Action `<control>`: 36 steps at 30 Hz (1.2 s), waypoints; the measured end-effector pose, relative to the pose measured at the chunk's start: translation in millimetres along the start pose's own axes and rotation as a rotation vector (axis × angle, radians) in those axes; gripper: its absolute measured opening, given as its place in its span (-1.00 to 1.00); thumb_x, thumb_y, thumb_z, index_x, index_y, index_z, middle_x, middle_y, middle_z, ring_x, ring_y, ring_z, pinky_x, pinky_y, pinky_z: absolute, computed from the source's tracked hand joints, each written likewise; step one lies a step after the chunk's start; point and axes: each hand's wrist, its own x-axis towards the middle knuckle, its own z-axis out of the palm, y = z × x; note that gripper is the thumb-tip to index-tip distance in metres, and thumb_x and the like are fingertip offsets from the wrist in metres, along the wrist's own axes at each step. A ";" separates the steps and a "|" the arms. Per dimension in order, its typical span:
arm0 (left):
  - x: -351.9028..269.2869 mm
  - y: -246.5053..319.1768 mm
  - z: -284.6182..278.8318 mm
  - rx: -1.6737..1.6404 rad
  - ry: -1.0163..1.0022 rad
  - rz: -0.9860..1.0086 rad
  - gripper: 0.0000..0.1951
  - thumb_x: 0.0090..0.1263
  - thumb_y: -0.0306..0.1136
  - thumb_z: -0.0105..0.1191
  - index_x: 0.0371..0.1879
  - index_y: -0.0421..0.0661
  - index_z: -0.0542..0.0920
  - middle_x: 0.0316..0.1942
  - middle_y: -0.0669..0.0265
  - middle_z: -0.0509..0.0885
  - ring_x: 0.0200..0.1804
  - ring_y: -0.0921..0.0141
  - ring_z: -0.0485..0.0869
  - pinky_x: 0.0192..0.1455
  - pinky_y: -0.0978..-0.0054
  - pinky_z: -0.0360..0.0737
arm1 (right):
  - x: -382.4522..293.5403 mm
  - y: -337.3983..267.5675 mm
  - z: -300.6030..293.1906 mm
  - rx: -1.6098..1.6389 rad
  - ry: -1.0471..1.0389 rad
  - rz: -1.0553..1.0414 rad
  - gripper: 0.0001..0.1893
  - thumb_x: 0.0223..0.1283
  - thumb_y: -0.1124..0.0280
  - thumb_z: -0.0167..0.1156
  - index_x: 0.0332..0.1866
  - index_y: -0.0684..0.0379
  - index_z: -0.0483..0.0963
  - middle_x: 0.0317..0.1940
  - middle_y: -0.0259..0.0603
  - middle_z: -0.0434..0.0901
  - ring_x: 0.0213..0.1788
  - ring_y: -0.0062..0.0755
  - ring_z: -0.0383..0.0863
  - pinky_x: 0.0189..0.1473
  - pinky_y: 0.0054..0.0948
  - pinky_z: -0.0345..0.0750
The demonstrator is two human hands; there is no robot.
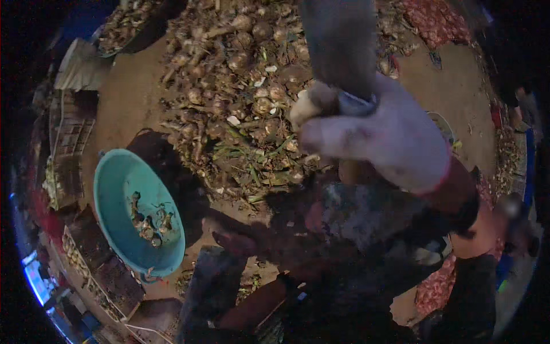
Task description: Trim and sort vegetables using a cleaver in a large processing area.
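Observation:
My right hand (386, 133), in a pale glove, comes in from the right and is closed around the handle end of a broad grey blade (339, 43), seemingly a cleaver. The blade rises to the top edge of the picture, close to the camera and blurred. Beneath the hand lies a large heap of muddy corm-like root vegetables (262, 105), with stalks, green leaf scraps and white cut pieces. My left hand cannot be made out in the dark lower part. A teal plastic basin (103, 193) stands left of the heap, with several dirty roots (148, 225) inside.
Red mesh sacks (438, 21) lie at the upper right, and another red mesh sack (436, 286) at the lower right. Stacked plastic crates (73, 122) line the left side. Another container of roots (129, 26) is at the upper left. Bare floor (129, 81) shows around the heap.

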 end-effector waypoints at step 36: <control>96.3 20.9 -101.4 0.658 0.538 0.005 -0.57 0.15 -0.20 0.19 -0.07 -0.19 0.47 -0.20 0.04 0.56 -0.14 0.03 0.55 -0.10 0.15 0.53 | -131.3 39.7 -9.6 0.099 0.375 -0.093 -0.74 0.02 0.30 0.34 -0.25 0.25 0.58 -0.49 -0.35 0.57 -0.40 -0.60 0.52 -0.27 -0.49 0.50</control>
